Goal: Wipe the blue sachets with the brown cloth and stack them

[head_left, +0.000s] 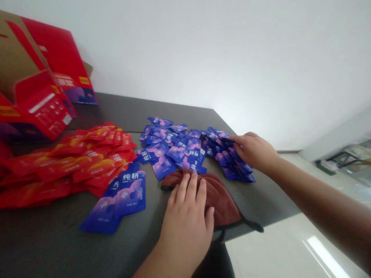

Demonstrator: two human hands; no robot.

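One brown cloth (pixel 223 200) lies on the table (pixel 272 202) near its front edge, with the left hand (pixel 188 214) laid flat over it, that grip unclosed, fingers slightly parted. One heap of overlapping blue-purple pouches (pixel 224 158) sits just beyond the cloth to the right; the right hand (pixel 255 150) touches its upper side with thumb and fingertips, though I cannot tell whether its grip is clamped on a pouch. One wider spread of the same kind, the middle pouches (pixel 164 133), lies behind the cloth, too overlapped to count. Two more, the front pouches (pixel 130 193), lie left of the left hand, one partly over the other. One large pile of red pouches (pixel 95 158), also past counting, fills the left side. Behind it stands red cardboard packaging (pixel 52 112), one box or more, flaps open. One white wall (pixel 232 46) rises behind the table.
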